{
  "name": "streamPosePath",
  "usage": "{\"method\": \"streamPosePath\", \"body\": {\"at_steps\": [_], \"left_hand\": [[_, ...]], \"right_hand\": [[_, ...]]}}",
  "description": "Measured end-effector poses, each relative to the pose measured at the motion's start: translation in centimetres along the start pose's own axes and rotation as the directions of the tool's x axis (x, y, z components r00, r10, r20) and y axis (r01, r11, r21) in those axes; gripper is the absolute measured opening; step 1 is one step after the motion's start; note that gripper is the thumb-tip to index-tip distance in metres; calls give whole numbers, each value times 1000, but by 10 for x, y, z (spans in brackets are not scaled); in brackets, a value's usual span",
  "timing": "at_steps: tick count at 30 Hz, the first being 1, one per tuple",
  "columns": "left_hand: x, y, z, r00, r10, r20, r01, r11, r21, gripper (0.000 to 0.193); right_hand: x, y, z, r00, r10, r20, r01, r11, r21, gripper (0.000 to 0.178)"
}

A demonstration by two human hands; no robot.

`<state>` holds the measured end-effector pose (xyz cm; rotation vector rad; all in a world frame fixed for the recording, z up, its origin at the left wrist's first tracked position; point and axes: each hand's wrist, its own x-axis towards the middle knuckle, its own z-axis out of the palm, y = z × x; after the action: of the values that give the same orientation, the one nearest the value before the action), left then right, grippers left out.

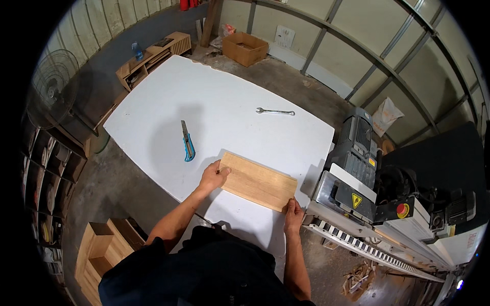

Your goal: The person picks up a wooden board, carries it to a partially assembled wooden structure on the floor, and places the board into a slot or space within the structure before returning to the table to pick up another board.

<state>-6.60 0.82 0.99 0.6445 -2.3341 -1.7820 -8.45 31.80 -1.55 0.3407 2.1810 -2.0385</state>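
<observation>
A rectangular light-brown wooden board (pixel 259 182) is held between my two hands over the near side of the white table (pixel 229 97). My left hand (pixel 214 177) grips its left end, thumb on top and fingers beneath. At the near right corner, my right hand (pixel 293 216) pinches the edge with the thumb on top. To the left of the board lies a blue utility knife (pixel 188 144), its blade out and pointing away from me. Farther back on the tabletop rests a silver wrench (pixel 275 111).
At the right stands a machine with a grey motor (pixel 356 137) and a red stop button (pixel 402 210). Beyond the table are a cardboard box (pixel 245 49) and a low wooden cabinet (pixel 153 56). A fan (pixel 52 92) and shelves (pixel 51 178) stand left; a wooden piece (pixel 102 250) sits lower left.
</observation>
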Motion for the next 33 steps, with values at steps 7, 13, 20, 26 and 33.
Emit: {"method": "streamPosePath", "body": {"at_steps": [7,13,20,26,33], "left_hand": [[-3,4,-8,1000,-27,13,27,999,-31,34],[-1,-7,-17,998,-13,69,17,998,-68,33],[-2,-17,-26,997,-4,72,18,982,-186,29],[1,-21,-35,999,-28,-19,23,977,-213,31],[-6,2,-33,978,151,-142,-158,987,-41,35]], "right_hand": [[1,-1,-5,1000,5,3,-6,997,83,35],[8,6,-21,999,33,5,-33,953,301,30],[9,-22,-31,968,249,-37,-179,785,592,30],[18,-27,-27,971,237,5,-176,708,684,38],[32,-43,-28,940,338,55,-192,389,901,56]]}}
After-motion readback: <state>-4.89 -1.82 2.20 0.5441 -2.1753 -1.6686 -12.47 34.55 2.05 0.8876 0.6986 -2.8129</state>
